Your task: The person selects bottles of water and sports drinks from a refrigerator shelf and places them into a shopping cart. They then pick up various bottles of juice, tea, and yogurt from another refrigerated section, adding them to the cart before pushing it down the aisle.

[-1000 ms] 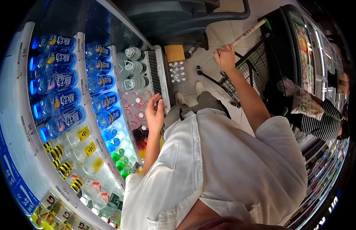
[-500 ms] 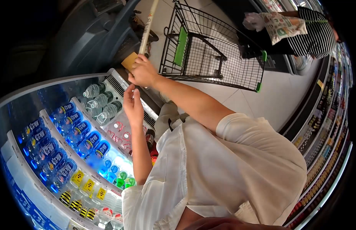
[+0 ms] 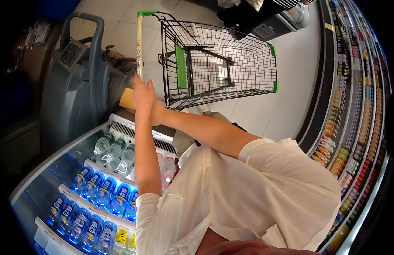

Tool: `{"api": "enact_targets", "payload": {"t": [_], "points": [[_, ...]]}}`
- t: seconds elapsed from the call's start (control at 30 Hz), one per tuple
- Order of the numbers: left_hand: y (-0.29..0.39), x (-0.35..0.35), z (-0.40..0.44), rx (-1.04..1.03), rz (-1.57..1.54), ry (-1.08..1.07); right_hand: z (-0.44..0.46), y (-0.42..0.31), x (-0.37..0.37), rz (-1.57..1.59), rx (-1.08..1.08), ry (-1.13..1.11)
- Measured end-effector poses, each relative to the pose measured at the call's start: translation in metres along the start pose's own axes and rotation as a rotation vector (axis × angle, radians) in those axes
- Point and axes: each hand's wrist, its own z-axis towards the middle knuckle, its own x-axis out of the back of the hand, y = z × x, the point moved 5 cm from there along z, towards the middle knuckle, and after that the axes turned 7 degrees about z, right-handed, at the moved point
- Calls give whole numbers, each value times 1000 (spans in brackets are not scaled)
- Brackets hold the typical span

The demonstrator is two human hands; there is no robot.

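My left hand [image 3: 144,94] overlaps the near end of the shopping cart's pale handle [image 3: 139,46]. Its fingers point forward over the bar, with the thumb apart from them. Just behind it lies my right hand [image 3: 156,114], with its fingers hidden by my left hand and wrist, so its hold cannot be seen. A yellow-orange card-like piece [image 3: 127,98] shows left of my hands; whether a hand touches it is unclear. Beyond the hands stands the black wire shopping cart [image 3: 222,63] with green corner pieces and a green flap.
A dark grey machine [image 3: 84,85] with a loop handle stands at the left. Below it, an open chiller [image 3: 57,155] holds rows of bottles [image 3: 105,191]. Stocked shelves [image 3: 354,106] curve along the right. A person in dark clothes [image 3: 248,19] is past the cart.
My left hand has moved forward, up to the handle and across my right hand. The right hand's fingers, visible around the handle before, are now hidden. The whole view has shifted.
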Motion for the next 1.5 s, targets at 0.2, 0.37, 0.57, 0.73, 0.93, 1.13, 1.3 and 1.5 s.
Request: {"api": "enact_targets", "payload": {"t": [0.2,0.37,0.57,0.73,0.93,1.13,1.3,1.5], "points": [[37,-42,25,-137,-119,-164,-37,16,45,-234,81,247],[103,-73,8,-244,-135,-178,-90,20,94,-347,150,371],[181,-119,-30,-303,-234,-219,-168,23,146,-304,-24,287],[274,-126,-96,-968,58,91,-248,21,169,-240,-36,444],[342,-204,-143,-1439,142,-371,-337,21,176,-329,-205,469],[422,-231,-142,-1731,146,-552,-434,-2,189,-373,-694,887],[456,-245,-182,-1890,77,-649,-498,-3,175,-235,-957,972],[463,-277,-241,-2352,234,-829,-530,21,135,-315,-1480,1081]]}}
